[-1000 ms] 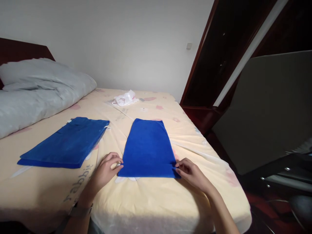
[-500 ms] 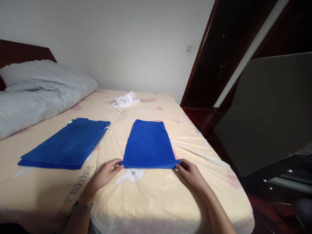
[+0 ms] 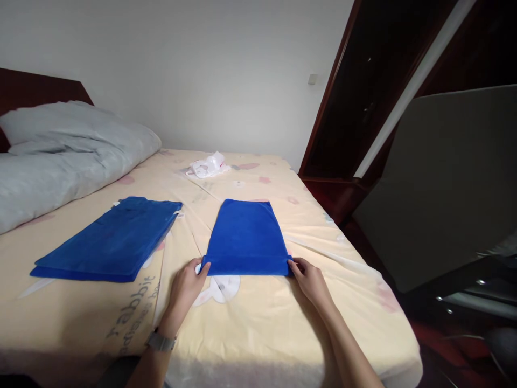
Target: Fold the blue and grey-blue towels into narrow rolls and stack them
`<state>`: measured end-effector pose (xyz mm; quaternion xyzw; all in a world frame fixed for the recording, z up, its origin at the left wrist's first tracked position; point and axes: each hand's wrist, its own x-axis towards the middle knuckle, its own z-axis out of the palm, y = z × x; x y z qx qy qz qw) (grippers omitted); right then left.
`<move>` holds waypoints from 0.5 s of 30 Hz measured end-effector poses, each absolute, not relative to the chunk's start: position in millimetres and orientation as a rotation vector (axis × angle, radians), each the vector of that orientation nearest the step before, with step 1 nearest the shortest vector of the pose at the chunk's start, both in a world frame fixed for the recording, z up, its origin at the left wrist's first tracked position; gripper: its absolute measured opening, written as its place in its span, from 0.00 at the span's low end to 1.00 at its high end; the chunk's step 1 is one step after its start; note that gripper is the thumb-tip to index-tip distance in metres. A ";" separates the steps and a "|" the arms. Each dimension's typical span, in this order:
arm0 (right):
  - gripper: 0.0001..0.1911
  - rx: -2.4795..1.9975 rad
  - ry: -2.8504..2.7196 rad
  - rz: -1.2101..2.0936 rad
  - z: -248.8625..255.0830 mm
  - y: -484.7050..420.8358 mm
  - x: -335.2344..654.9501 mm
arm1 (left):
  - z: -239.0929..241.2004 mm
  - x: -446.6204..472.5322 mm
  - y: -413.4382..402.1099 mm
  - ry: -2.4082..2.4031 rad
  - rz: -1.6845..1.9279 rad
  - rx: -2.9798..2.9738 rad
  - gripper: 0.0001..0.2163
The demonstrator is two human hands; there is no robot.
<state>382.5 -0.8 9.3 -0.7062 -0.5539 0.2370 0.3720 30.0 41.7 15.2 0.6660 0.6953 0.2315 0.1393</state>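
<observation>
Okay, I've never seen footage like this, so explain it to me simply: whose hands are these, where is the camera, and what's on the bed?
There's no machine here, just a person's two bare hands. The camera is worn on that person's head and looks forward and down, so you see roughly what they would see. The left hand and the right hand hold the near corners of a blue cloth, which lies flat with a band folded along its near edge. The bed's sheet is pale and patterned. To the left lies layered blue fabric, untouched; farther back are a crumpled white bag and a bunched grey quilt.
</observation>
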 end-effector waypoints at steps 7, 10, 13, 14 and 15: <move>0.19 -1.929 -1.488 0.689 18.8 -13.4 391.4 | 34.0 25.9 31.6 2.050 0.401 1.882 0.16; 0.16 -1.998 -1.545 0.720 16.7 -14.9 391.7 | 32.9 22.9 30.8 2.004 0.270 1.940 0.16; 0.18 -2.044 -1.536 0.657 18.1 -15.4 391.3 | 29.9 22.3 29.8 1.984 0.359 1.975 0.15; 0.21 -2.062 -1.521 0.631 19.1 -15.5 391.1 | 29.2 22.9 29.3 1.970 0.406 1.986 0.15; 0.23 -2.081 -1.498 0.607 20.2 -15.5 391.0 | 28.5 23.8 28.8 1.957 0.451 2.001 0.15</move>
